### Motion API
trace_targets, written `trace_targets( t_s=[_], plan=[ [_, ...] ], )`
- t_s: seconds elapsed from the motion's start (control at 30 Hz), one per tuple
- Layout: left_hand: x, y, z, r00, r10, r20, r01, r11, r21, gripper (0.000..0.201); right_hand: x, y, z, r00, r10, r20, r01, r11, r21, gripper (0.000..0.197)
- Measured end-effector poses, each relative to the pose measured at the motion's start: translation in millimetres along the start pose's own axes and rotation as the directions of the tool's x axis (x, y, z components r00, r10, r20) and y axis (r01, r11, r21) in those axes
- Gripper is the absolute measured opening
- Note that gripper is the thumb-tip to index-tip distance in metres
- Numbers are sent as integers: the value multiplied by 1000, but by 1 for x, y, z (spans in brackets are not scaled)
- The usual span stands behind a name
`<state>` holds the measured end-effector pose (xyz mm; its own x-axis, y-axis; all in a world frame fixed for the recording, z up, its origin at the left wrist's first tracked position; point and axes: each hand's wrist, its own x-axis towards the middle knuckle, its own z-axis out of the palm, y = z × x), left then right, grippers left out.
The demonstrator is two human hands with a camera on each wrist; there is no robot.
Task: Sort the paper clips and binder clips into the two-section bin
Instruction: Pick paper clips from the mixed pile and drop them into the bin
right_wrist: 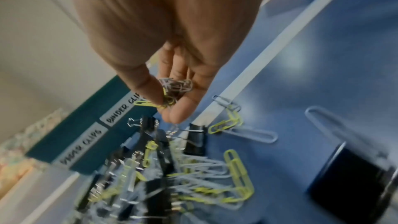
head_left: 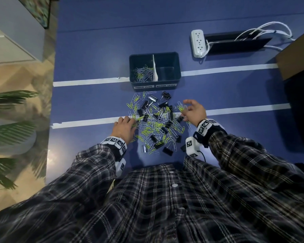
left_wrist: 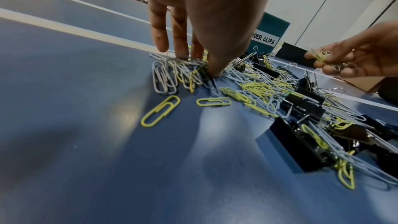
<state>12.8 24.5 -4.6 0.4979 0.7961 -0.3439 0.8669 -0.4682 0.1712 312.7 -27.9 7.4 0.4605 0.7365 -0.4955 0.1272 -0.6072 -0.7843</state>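
the two-section bin point(head_left: 177, 67) stands on the blue table point(head_left: 95, 50), across a white tape line point(head_left: 88, 81). its front labels read "paper clips" for the left section and "binder clips" for the right. the left section holds a heap of sorted paper clips point(head_left: 143, 72); no clips are visible in the right section. a mixed pile point(head_left: 156, 123) of yellow and grey paper clips and black binder clips lies on the table just in front of the bin.

the left hand point(head_left: 124, 128) rests at the left edge of the pile, fingers point(left_wrist: 159, 28) extended downward, fingertips pressing on grey clips against the table. the right hand point(head_left: 194, 110) is raised above the right edge of the pile, thumb and fingers curled, pinching a small bunch of clips point(right_wrist: 172, 89), yellow and grey.

a white power strip point(head_left: 198, 43) lies beyond the bin to the right.
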Motion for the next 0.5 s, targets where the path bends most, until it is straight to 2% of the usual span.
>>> trace_targets(
  t_s=[0.07, 0.17, 0.23, 0.27, 0.3, 0.37, 0.5],
  plan=[
    [1, 1, -1, 1000, -6, -5, 6, 1000, -4, 29, -5, -12, 6, 994, 85, 74, -97, 978, 185, 30],
    [2, 0, -3, 999, -11, -33, 10, 1000, -25, 25, -9, -20, 9, 952, 206, 228, -282, 879, 385, 23],
    [3, -1, -3, 996, -28, -79, 19, 993, -120, 22, -9, -18, 6, 920, 244, 308, -365, 820, 441, 23],
    [3, -2, -2, 993, -38, -109, 16, 981, -196, 20, -8, -16, 5, 912, 253, 323, -380, 819, 429, 28],
    [3, -2, -3, 990, -44, -137, 5, 963, -270, 19, -6, -12, 3, 909, 272, 315, -388, 828, 405, 35],
    [2, 0, -5, 986, -47, -162, -19, 925, -378, 23, -3, -1, 0, 921, 322, 218, -378, 871, 315, 44],
    [2, 6, -11, 992, -16, -128, -41, 903, -427, 32, -3, 24, -11, 954, 299, 27, -299, 940, 162, 35]
  ],
)
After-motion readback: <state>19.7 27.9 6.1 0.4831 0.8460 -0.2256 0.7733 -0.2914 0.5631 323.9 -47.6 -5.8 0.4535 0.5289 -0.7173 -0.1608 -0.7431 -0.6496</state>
